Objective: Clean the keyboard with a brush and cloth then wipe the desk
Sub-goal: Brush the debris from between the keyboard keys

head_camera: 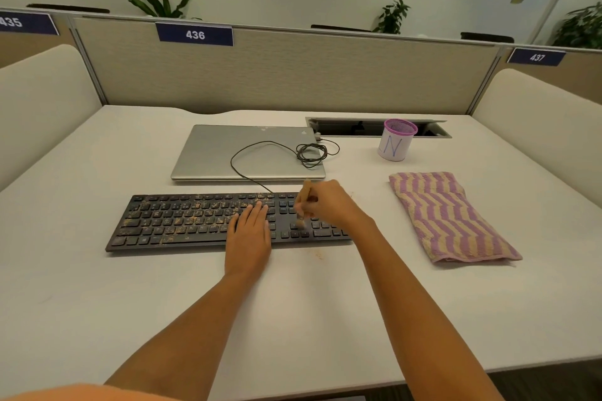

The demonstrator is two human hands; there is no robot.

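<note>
A black keyboard lies across the white desk, its left and middle keys speckled with orange-brown crumbs. My left hand rests flat on the keys right of centre, fingers straight. My right hand grips a small wooden-handled brush, blurred, with its bristles down on the keys at the right end. A folded cloth with pink and tan wavy stripes lies on the desk to the right of the keyboard.
A shut silver laptop sits behind the keyboard with the coiled keyboard cable on it. A pink-rimmed pen cup stands by an open cable slot. Partition panels wall the desk at back and sides.
</note>
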